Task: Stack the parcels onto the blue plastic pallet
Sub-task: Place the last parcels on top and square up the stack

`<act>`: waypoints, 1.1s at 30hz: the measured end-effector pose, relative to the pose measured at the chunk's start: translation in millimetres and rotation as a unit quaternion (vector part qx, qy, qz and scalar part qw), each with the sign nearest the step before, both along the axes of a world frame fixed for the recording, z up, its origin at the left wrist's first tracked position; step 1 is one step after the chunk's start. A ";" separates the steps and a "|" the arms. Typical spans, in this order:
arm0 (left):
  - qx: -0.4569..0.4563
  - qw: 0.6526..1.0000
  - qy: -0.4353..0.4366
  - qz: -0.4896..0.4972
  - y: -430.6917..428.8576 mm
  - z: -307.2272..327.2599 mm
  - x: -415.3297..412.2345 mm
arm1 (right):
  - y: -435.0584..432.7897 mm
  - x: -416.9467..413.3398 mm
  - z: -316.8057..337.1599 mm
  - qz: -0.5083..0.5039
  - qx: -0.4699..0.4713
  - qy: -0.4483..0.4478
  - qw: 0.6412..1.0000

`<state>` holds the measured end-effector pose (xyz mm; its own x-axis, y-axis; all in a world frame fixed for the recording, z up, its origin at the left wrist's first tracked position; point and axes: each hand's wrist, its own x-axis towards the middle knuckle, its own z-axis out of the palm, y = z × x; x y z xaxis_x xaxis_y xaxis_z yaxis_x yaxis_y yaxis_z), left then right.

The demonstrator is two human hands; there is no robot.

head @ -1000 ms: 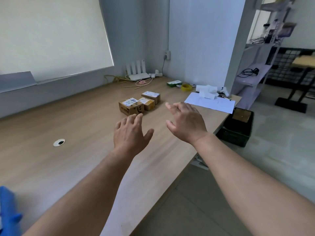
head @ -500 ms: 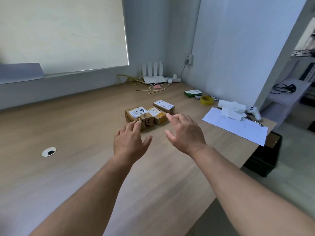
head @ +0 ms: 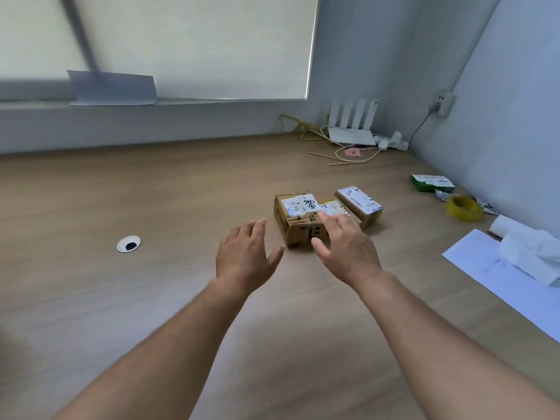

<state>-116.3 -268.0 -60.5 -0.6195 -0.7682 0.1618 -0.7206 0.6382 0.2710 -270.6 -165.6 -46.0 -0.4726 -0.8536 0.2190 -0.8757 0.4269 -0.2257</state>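
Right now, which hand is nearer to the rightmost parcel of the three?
Right. The right hand is just in front of the rightmost parcel, slightly to its left; the left hand is farther left, beyond the largest parcel.

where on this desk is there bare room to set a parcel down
Wide bare desk lies between the cable hole and the parcels, and back toward the window wall. The right edge is crowded: green box, yellow tape roll, paper sheet. The far corner holds the router.
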 end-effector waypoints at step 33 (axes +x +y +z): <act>0.369 0.895 0.181 0.172 -101.5 -104.3 -121.9 | -133.4 -114.8 -114.9 0.022 0.034 -0.537 0.843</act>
